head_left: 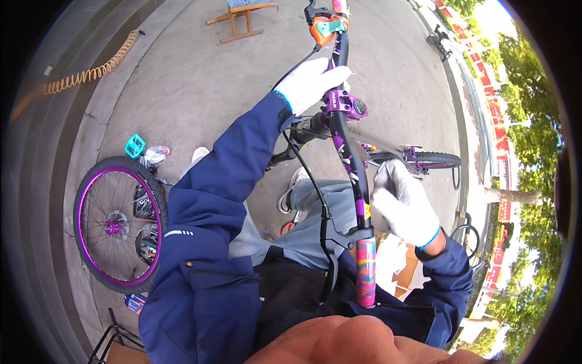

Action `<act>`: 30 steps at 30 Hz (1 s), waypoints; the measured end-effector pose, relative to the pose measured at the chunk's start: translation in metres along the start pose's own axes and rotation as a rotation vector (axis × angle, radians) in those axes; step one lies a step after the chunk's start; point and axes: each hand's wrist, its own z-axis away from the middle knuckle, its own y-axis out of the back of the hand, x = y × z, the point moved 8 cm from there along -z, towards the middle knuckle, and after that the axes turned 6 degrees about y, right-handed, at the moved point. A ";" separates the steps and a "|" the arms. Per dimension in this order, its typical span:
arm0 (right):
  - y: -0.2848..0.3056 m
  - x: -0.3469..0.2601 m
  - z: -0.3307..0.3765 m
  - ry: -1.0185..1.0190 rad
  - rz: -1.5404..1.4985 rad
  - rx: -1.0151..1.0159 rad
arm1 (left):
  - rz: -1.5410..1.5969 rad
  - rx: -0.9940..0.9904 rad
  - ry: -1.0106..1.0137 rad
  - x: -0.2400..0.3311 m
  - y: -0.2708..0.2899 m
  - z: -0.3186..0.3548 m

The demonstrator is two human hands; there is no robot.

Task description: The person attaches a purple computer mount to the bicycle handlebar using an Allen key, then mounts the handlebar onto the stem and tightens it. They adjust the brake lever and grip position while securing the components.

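A black handlebar (345, 145) with purple and white patterns runs from the top of the head view toward my body. My left hand (308, 86), in a white glove, is closed around it just beyond the purple stem (343, 104). Beside the bar, my gloved right hand (397, 197) has curled fingers near the bicycle frame (388, 145); what they hold, if anything, is hidden. A multicoloured grip (366, 270) and a black brake lever (330, 267) are at the near end. An orange and teal brake lever assembly (327, 27) sits toward the far end.
A purple-rimmed wheel (90, 188) stands at the left, near a teal pedal (134, 146) and small bagged parts (156, 155). A wooden stool (242, 21) is far ahead. A coiled orange hose (91, 76) hangs at left. An open cardboard box (409, 267) lies right of the grip.
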 end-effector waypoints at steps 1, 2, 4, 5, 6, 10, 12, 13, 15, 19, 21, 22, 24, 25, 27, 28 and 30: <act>-0.007 0.011 0.025 -0.085 -0.088 -0.003 | 0.012 0.003 0.000 0.001 0.000 0.003; -0.016 0.019 0.047 -0.169 -0.179 -0.005 | 0.022 0.004 0.002 0.002 -0.001 0.004; -0.031 0.031 0.080 -0.334 -0.008 -0.111 | 0.022 0.012 0.006 0.004 -0.002 0.006; -0.040 0.024 0.091 -0.294 0.051 -0.218 | 0.018 0.014 0.014 0.005 -0.002 0.006; -0.055 0.013 0.096 -0.207 -0.098 -0.269 | 0.018 0.022 0.018 0.005 -0.002 0.005; -0.081 0.006 0.116 -0.451 -0.604 -0.219 | 0.007 0.015 0.025 0.007 -0.004 0.006; -0.080 0.002 0.120 -0.530 -0.543 -0.170 | 0.007 0.004 0.017 0.008 -0.004 0.006; -0.078 -0.001 0.119 -0.536 -0.463 -0.156 | 0.012 0.004 0.014 0.008 -0.004 0.007; -0.070 -0.007 0.116 -0.513 -0.215 -0.144 | 0.027 0.021 0.005 0.008 -0.002 0.008; -0.065 -0.014 0.109 -0.434 -0.080 -0.156 | 0.040 0.025 -0.008 0.008 0.000 0.008; -0.070 -0.003 0.112 -0.524 -0.379 -0.132 | 0.035 0.024 -0.011 0.009 0.000 0.007; -0.072 -0.001 0.111 -0.498 -0.474 -0.142 | 0.040 0.019 -0.017 0.009 -0.001 0.006; -0.075 0.002 0.111 -0.420 -0.693 -0.143 | 0.034 0.023 -0.010 0.009 -0.002 0.004; -0.076 0.008 0.115 -0.438 -0.688 -0.149 | 0.043 0.023 -0.010 0.009 -0.002 0.004; -0.077 0.015 0.119 -0.449 -0.735 -0.150 | 0.057 0.018 -0.003 0.007 -0.003 0.004; -0.079 0.017 0.121 -0.458 -0.780 -0.162 | 0.064 0.011 0.003 0.006 -0.004 0.004; -0.076 0.019 0.120 -0.438 -0.728 -0.174 | 0.052 0.007 0.009 0.004 -0.003 0.004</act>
